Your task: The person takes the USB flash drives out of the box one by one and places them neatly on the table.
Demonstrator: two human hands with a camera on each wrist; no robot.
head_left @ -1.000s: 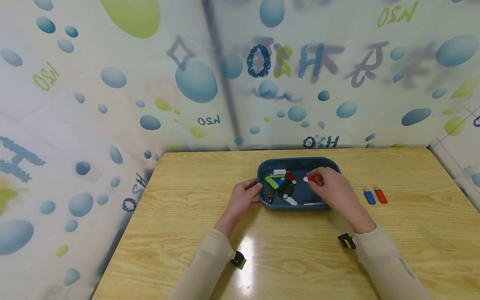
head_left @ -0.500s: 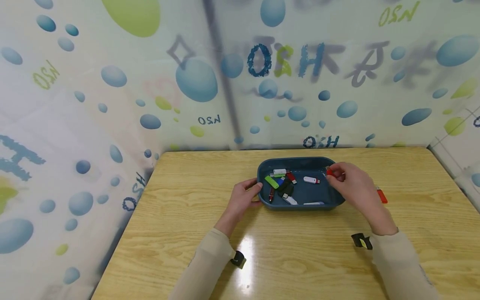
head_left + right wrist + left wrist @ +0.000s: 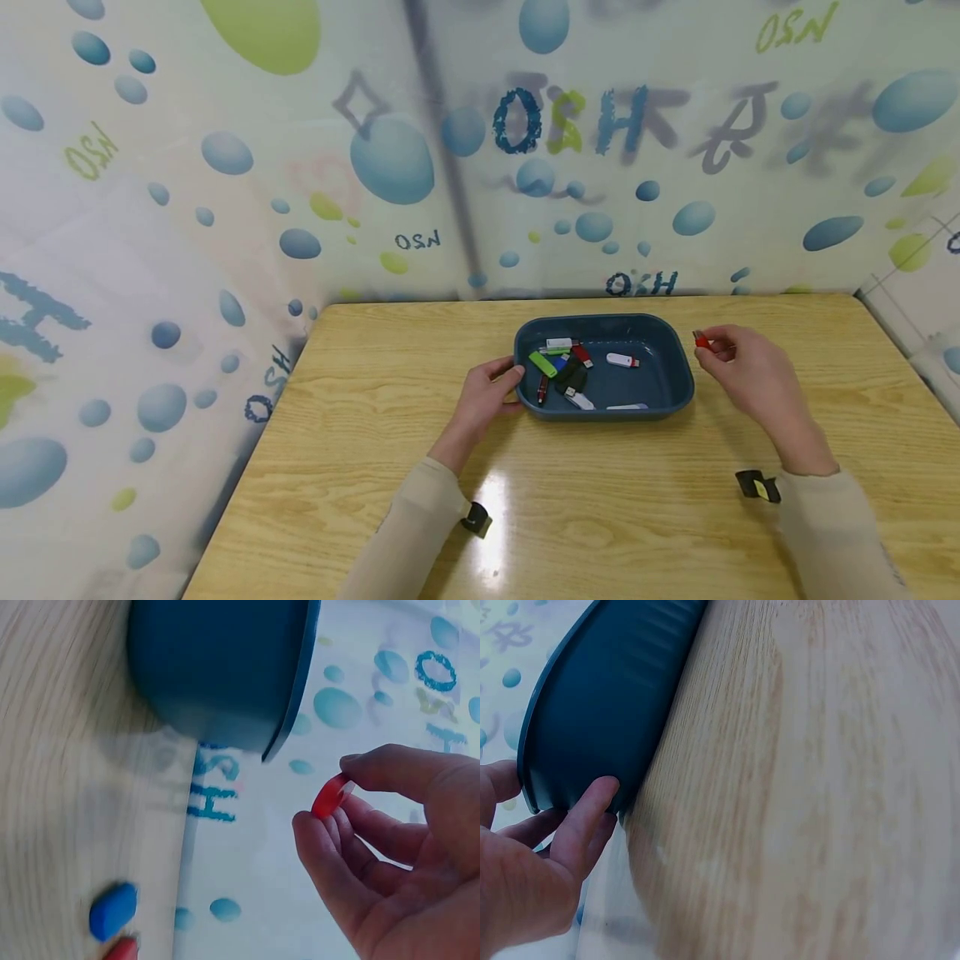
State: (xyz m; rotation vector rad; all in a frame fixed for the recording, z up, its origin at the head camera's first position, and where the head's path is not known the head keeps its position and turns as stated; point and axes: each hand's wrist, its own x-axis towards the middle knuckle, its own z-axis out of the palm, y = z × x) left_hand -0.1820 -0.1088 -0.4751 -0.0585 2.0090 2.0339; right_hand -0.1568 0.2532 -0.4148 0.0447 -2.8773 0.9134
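Note:
My left hand (image 3: 491, 392) grips the left end of a dark blue plastic tray (image 3: 667, 414), thumb over the rim and fingers along the outer wall. In the left wrist view, the fingers (image 3: 585, 825) touch the tray's side. My right hand (image 3: 757, 375) is off the tray's right end, above the table, pinching a red USB stick (image 3: 330, 796) between thumb and fingertips. Inside the tray, a white USB stick (image 3: 621, 360) lies apart from a cluster at the left: a green one (image 3: 543, 364), a dark red one (image 3: 582, 357), black ones (image 3: 572, 377) and others.
A blue USB stick (image 3: 113, 910) and a red one (image 3: 122, 949) lie on the wooden table (image 3: 600, 508) right of the tray; in the head view my right hand hides them. A patterned sheet (image 3: 480, 167) hangs behind the table.
My right hand has carried the red USB stick rightward out of the tray, past its right rim. The white USB stick in the tray is uncovered. My left hand and the tray have stayed put.

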